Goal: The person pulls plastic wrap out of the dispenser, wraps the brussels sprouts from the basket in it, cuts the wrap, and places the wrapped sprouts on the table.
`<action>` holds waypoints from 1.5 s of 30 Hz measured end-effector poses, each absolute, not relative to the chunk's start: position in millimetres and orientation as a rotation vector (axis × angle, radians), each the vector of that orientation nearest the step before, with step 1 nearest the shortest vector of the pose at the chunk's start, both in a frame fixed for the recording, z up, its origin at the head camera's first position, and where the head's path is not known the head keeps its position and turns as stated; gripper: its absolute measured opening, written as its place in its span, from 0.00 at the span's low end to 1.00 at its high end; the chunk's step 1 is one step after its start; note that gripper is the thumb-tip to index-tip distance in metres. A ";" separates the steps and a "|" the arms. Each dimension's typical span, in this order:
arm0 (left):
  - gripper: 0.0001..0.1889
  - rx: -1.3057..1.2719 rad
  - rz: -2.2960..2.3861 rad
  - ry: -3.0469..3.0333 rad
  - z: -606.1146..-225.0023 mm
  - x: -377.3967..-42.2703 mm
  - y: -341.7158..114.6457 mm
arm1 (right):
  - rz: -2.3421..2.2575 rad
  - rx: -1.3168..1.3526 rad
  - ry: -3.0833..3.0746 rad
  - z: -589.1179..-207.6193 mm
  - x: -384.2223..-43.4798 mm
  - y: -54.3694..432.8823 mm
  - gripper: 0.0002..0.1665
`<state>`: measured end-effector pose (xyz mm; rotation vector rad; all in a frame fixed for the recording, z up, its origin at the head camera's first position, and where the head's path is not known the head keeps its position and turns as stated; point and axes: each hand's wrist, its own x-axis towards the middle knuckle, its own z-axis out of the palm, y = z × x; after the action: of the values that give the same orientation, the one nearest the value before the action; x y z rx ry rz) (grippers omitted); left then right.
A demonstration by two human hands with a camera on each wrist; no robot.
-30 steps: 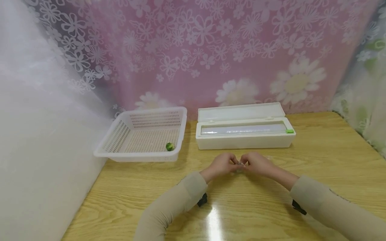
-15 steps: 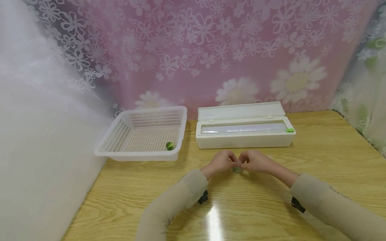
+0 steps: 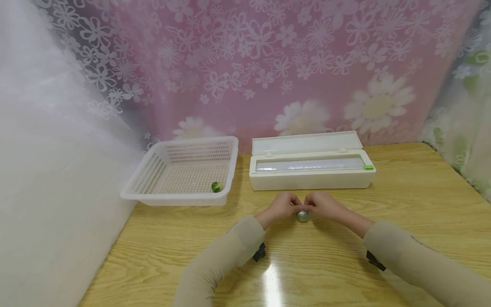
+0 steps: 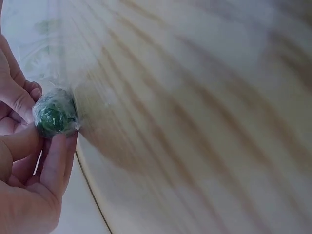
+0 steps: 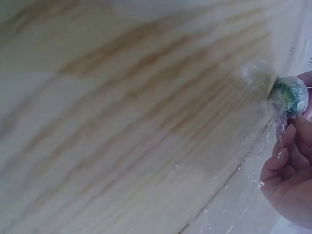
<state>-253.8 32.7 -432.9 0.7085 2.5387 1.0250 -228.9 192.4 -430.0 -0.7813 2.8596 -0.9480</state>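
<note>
A small green Brussels sprout (image 3: 303, 216), wrapped in clear cling film, is just below the meeting fingertips of both hands in the head view. My left hand (image 3: 283, 206) holds it with curled fingers from the left. From the right, my right hand (image 3: 324, 205) pinches the gathered film at the sprout. Close up in the left wrist view, fingers surround the shiny wrapped sprout (image 4: 55, 114). The right wrist view shows a twisted strand of cling film (image 5: 281, 130) beside the fingers below the sprout.
A white cling film box (image 3: 312, 181) with its lid raised stands just beyond the hands, a film roll (image 3: 310, 164) inside and a green slider (image 3: 368, 167) at its right end. A white plastic basket (image 3: 180, 197) at the left holds an unwrapped Brussels sprout (image 3: 216, 186).
The wrapped sprout, mostly hidden between the hands before, now shows below the fingertips. Both hands stay nearly in place, their fingertips drawn closer together over it.
</note>
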 end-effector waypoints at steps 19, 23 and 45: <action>0.04 0.517 1.186 2.245 -431.7 -250.6 28.0 | -0.945 -0.842 2.730 -420.9 -226.8 193.8 0.04; 0.03 0.528 1.196 2.254 -432.1 -251.1 27.9 | -0.924 -0.796 2.745 -421.6 -227.7 193.0 0.03; 0.04 0.549 1.252 2.395 -437.4 -260.1 26.2 | -0.830 -1.134 2.781 -433.0 -224.3 205.9 0.18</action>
<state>-260.1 26.2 -437.4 0.5489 2.3951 1.2515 -224.3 205.9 -433.0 -1.1343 2.7806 -0.8299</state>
